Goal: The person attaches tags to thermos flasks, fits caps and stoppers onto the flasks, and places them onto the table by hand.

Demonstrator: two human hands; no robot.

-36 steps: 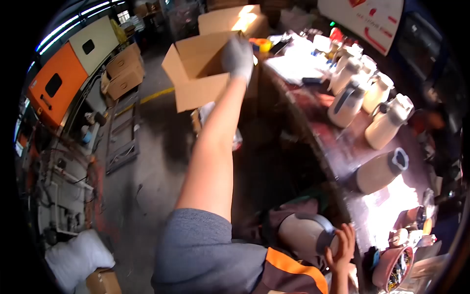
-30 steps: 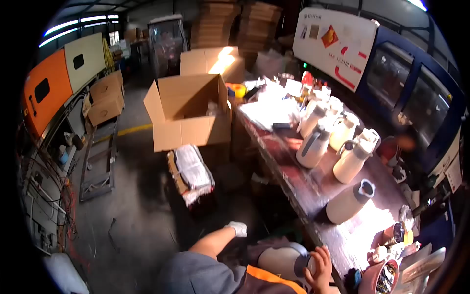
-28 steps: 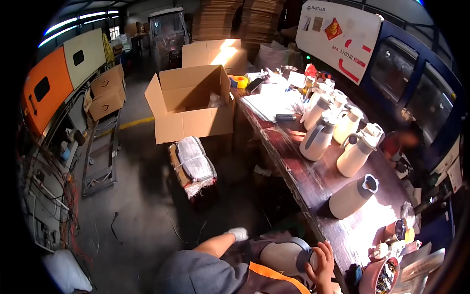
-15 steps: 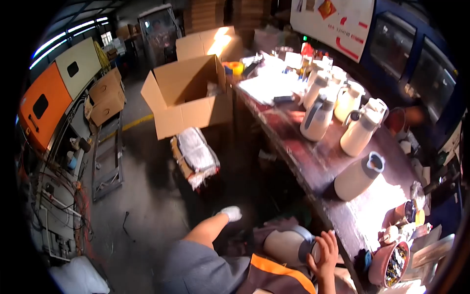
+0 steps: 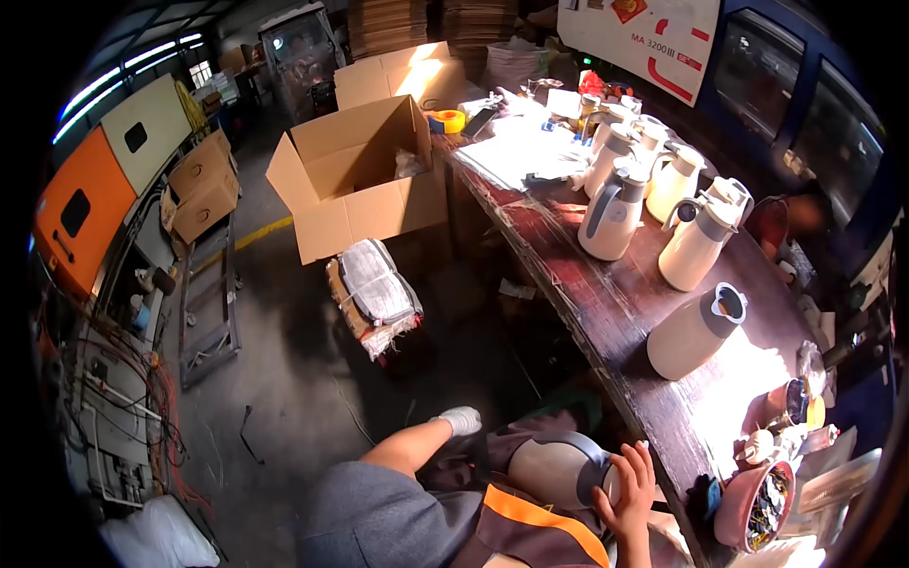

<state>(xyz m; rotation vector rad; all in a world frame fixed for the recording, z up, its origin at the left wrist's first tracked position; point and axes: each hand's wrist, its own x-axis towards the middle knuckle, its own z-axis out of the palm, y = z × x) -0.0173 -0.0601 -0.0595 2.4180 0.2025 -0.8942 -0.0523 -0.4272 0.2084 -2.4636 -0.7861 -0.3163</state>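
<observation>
A cream vacuum jug (image 5: 549,470) with a grey collar and handle lies on its side across my lap. My right hand (image 5: 627,488), bare, grips the collar end of it, fingers curved over the end. Farther forward, my left hand (image 5: 461,419) wears a white glove and looks closed; what it holds, if anything, is hidden. On the table to my right, a cream jug without a visible lid (image 5: 696,333) stands nearest. Beyond it are a jug with a dark grey handle (image 5: 614,213) and several similar ones.
The dark red table (image 5: 568,293) runs along my right. An open carton (image 5: 365,218) stands ahead, with a stack of bundled white cloth (image 5: 377,284) before it. A pink bowl of small parts (image 5: 753,506) sits near right. A metal frame (image 5: 210,312) lies on the left floor.
The view has shifted slightly and sharpened. My gloved left hand has moved a little to the right. My right hand stays on the jug, which keeps nearly the same position.
</observation>
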